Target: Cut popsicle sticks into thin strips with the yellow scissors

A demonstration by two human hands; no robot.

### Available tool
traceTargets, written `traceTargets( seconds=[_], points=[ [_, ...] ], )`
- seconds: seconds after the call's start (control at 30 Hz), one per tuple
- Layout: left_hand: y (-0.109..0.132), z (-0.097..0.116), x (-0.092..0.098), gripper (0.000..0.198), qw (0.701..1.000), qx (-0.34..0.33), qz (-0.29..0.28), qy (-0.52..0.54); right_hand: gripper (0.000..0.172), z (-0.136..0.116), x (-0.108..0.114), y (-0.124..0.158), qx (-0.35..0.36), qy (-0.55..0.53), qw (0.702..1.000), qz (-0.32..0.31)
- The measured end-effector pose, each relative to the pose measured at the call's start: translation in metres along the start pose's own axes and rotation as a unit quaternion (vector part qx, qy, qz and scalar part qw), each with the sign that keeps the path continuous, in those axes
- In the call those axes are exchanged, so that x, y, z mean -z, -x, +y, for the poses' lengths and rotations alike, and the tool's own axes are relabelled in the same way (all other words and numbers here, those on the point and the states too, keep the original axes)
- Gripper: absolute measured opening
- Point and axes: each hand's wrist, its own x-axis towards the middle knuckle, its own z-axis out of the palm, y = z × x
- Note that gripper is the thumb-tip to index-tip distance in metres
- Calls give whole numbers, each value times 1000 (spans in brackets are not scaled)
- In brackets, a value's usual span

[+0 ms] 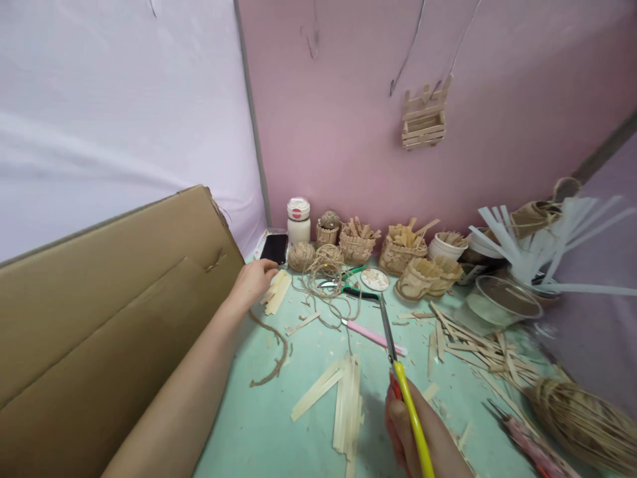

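My right hand grips long-bladed scissors by handles with yellow and red covering, blades pointing away from me. Over at the left, my left hand reaches above a small pile of pale wood strips, just in front of a black phone. Its fingers are stretched forward and slightly bent; I see nothing held in them. Between my hands lie a pink pen-like cutter, loose twine and green-handled pliers. More thin wood strips lie closer to me.
A large cardboard sheet stands at the left. Small woven baskets of wood pieces line the back, beside a white jar. Scattered sticks, a clear plastic cup and a twine bundle occupy the right.
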Motion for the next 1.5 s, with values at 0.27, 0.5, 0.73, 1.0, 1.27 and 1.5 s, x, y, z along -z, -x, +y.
traceTargets(
  seconds=[0.27, 0.5, 0.73, 1.0, 1.27, 1.5],
  points=[
    [45, 65, -23, 24, 973, -173, -151, 1, 54, -20, -1, 4, 5, -51, 998, 27],
    [85, 92, -39, 20, 876, -229, -378, -191, 52, -26, 0, 4, -6, -57, 998, 39],
    [96, 87, -68, 13, 897, -192, -355, -179, 43, -27, 4, 3, -11, 15, 998, 60],
    [98, 98, -67, 7, 861, -199, -391, -257, 42, -21, 3, 3, -28, 42, 995, 89],
    [96, 90, -75, 24, 877, -236, -306, -286, 37, -26, 7, 3, -28, 75, 995, 56],
    [100, 95, -72, 25, 897, -209, -292, -259, 35, -25, 3, 4, -12, 68, 994, 85]
  ],
)
